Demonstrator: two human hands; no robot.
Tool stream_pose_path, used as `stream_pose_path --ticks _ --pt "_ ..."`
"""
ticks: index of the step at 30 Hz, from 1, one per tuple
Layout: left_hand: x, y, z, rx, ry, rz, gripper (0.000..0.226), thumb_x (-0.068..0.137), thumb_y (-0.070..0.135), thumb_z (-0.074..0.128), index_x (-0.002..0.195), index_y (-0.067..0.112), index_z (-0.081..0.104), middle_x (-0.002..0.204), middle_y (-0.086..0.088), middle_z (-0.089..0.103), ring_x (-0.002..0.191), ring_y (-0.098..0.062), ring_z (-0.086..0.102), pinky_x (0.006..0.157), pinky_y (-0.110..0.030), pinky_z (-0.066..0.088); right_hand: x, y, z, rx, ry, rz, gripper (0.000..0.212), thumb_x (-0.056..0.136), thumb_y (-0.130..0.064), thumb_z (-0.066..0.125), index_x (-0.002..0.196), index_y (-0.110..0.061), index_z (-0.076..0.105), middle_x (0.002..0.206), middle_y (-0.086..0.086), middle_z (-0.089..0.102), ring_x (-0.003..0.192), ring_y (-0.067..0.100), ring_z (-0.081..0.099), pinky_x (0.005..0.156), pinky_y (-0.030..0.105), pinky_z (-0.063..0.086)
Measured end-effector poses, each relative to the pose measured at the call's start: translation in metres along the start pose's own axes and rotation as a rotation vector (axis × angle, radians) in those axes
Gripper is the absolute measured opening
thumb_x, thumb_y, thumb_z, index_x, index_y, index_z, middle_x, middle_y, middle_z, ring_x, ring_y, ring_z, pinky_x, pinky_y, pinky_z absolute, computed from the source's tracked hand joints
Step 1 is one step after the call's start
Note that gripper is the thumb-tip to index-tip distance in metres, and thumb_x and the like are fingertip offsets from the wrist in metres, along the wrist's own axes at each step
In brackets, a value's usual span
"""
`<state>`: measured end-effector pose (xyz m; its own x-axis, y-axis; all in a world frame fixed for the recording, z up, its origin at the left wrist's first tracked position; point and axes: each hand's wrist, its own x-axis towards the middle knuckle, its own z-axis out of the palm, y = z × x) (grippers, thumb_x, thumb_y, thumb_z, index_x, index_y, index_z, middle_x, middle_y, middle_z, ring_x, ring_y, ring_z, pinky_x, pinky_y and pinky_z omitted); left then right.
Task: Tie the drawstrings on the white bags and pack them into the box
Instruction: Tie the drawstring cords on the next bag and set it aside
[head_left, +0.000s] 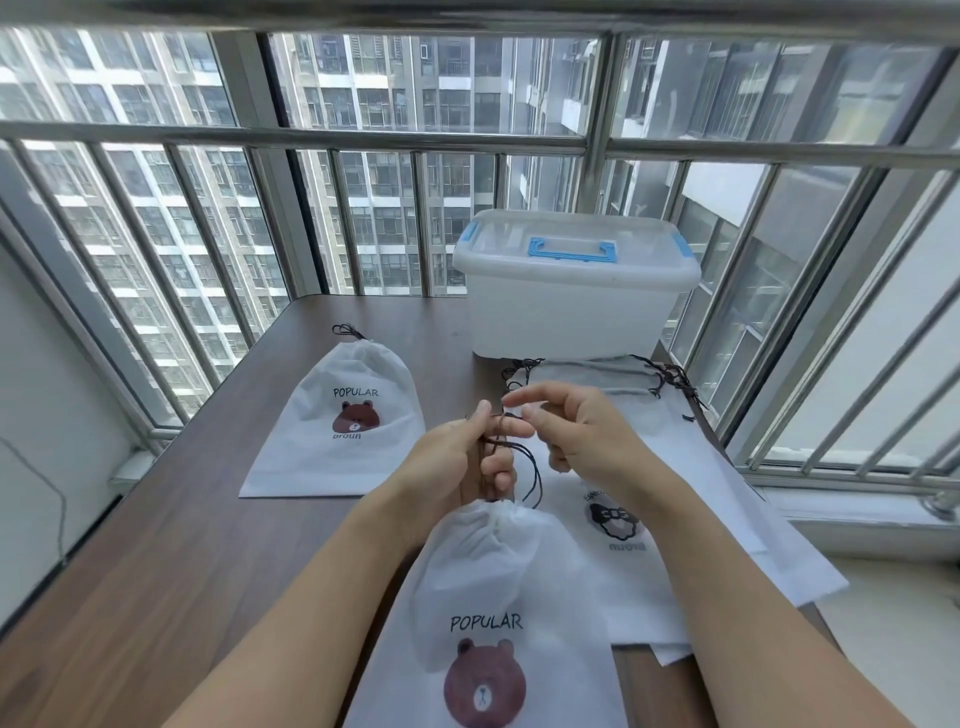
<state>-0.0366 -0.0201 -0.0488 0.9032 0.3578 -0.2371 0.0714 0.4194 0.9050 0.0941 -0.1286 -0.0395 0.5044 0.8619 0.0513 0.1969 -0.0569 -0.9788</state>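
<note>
1. A dark brown wood-grain table (171, 545) is seen filling the lower middle of the view, its far corner rounded.
2. Grey metal window bars (332, 218) are set upright behind the table, joined by a horizontal rail, and carried round both sides.
3. Pale high-rise apartment blocks (395, 93) with many rows of windows are seen through the glass.
4. A white wall (47, 405) is seen at the left, with a thin dark cable (54, 499) hung against it.
5. A pale window sill (857, 514) is seen at the right.
</note>
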Motion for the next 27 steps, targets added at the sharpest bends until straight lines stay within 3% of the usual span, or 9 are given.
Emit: stream_pose_path --ticks 3,6,11,13,15,17,20,22,27 --pt "0.0 0.001 -0.007 -0.144 0.019 -0.06 0.052 0.108 0.038 0.028 0.114 0.005 0.068 0.066 -0.002 0.059 0.056 -0.015 0.059 0.055 -0.025 0.045 0.0 -0.005 -0.005 0.29 0.022 0.072 0.021 0.103 -0.006 0.05 0.114 -0.006 0.068 0.056 -0.004 0.041 0.044 0.007 0.028 0.04 0.018 0.025" --pt "-0.001 0.003 -0.012 -0.317 0.0 -0.099 0.051 0.109 0.036 0.027 0.128 0.002 0.061 0.1 -0.007 0.074 0.068 -0.012 0.067 0.061 -0.023 0.053 -0.006 -0.014 -0.01 0.585 -0.091 0.185 0.03 0.101 -0.004 0.049 0.13 -0.003 0.057 0.067 0.005 0.062 0.046 0.007 0.036 0.037 0.015 0.025" --pt "-0.002 0.009 -0.016 -0.558 -0.016 -0.063 0.046 0.105 0.034 0.033 0.128 0.004 0.06 0.124 -0.007 0.065 0.058 -0.006 0.061 0.053 -0.015 0.049 -0.014 -0.015 -0.002 0.352 -0.313 0.299 0.041 0.097 -0.007 0.061 0.137 -0.004 0.052 0.085 0.013 0.07 0.049 0.009 0.053 0.04 0.015 0.037" --pt "-0.006 0.012 -0.015 -0.588 -0.072 -0.044 0.044 0.102 0.034 0.036 0.127 0.006 0.06 0.107 -0.008 0.07 0.051 -0.004 0.053 0.048 -0.012 0.044 -0.015 -0.014 0.004 0.286 -0.348 0.324 0.036 0.097 -0.01 0.064 0.131 -0.004 0.057 0.09 0.014 0.073 0.051 0.009 0.058 0.041 0.016 0.039" --pt "-0.009 0.016 -0.014 -0.457 -0.069 0.001 0.045 0.104 0.036 0.033 0.125 0.008 0.061 0.079 -0.007 0.065 0.048 -0.007 0.049 0.045 -0.015 0.042 -0.016 -0.014 0.008 0.23 -0.34 0.326 0.022 0.095 -0.012 0.066 0.115 -0.003 0.063 0.094 0.015 0.075 0.052 0.009 0.061 0.041 0.016 0.039" --pt "-0.008 0.014 -0.015 -0.081 0.101 0.159 0.049 0.108 0.038 0.027 0.122 0.008 0.063 0.067 -0.01 0.06 0.049 -0.015 0.051 0.048 -0.023 0.045 -0.017 -0.015 0.008 0.189 -0.289 0.316 0.011 0.092 -0.014 0.071 0.096 -0.01 0.061 0.094 0.015 0.076 0.052 0.011 0.061 0.043 0.017 0.041" --pt "0.0 0.002 -0.022 0.493 0.453 0.545 0.043 0.109 0.035 0.03 0.112 0.016 0.069 0.071 -0.007 0.068 0.064 -0.022 0.067 0.066 -0.038 0.056 -0.015 -0.015 0.004 0.149 -0.226 0.262 0.017 0.087 -0.017 0.076 0.084 -0.014 0.06 0.09 0.014 0.077 0.054 0.014 0.061 0.047 0.019 0.044" --pt "0.003 -0.005 -0.023 0.581 0.514 0.643 0.041 0.107 0.037 0.032 0.114 0.021 0.068 0.084 -0.003 0.074 0.083 -0.019 0.072 0.081 -0.036 0.057 -0.014 -0.013 0.002 0.139 -0.227 0.222 0.015 0.087 -0.017 0.077 0.084 -0.013 0.062 0.083 0.01 0.075 0.055 0.013 0.056 0.049 0.019 0.043" --pt "0.002 0.003 -0.011 -0.014 0.323 0.517 0.043 0.109 0.029 0.026 0.119 0.01 0.063 0.12 -0.014 0.07 0.117 -0.021 0.066 0.101 -0.031 0.051 -0.01 -0.009 0.004 0.068 -0.215 0.166 0.028 0.085 -0.043 0.077 0.068 -0.022 0.069 0.072 0.004 0.055 0.062 0.009 0.039 0.055 0.02 0.032"
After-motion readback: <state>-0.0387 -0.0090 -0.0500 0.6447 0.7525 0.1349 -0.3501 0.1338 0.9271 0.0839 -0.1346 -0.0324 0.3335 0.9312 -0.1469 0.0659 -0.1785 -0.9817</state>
